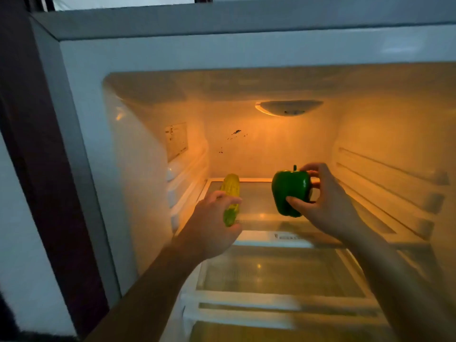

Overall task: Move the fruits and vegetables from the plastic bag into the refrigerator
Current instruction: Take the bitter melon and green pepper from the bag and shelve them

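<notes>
Both arms reach into the lit refrigerator point(138, 154): left hand point(212, 225) fingers wrap one corn cob point(230, 191), right hand point(328, 203) fingers clamp one green bell pepper point(290, 188), both above the glass shelf point(256, 206).

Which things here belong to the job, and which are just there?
Part of the job: corn cob in the left hand; green pepper in the right hand; refrigerator shelf.
Just there: lamp; label; dark specks.
</notes>
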A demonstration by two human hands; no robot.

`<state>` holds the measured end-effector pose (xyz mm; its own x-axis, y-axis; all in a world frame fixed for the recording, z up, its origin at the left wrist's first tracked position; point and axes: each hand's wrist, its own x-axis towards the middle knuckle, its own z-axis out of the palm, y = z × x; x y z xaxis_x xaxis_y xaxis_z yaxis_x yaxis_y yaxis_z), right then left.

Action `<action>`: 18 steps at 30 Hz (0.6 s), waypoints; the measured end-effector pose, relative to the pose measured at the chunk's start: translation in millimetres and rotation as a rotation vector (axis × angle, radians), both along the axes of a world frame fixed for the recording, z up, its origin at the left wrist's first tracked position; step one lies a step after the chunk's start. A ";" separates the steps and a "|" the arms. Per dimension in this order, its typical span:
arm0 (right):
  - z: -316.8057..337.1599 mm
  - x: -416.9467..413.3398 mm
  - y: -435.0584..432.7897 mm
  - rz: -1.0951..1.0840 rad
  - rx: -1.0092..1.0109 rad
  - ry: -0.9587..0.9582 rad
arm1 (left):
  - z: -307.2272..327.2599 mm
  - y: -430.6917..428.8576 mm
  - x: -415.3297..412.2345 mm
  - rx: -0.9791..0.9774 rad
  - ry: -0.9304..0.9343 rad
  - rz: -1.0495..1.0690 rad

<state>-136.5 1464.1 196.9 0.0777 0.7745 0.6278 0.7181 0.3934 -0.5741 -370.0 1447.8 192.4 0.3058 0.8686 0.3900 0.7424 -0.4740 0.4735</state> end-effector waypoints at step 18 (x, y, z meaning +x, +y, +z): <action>5.8 -5.2 52.2 0.169 -0.114 -0.108 | -14.9 37.9 -1.3 0.121 -0.131 0.238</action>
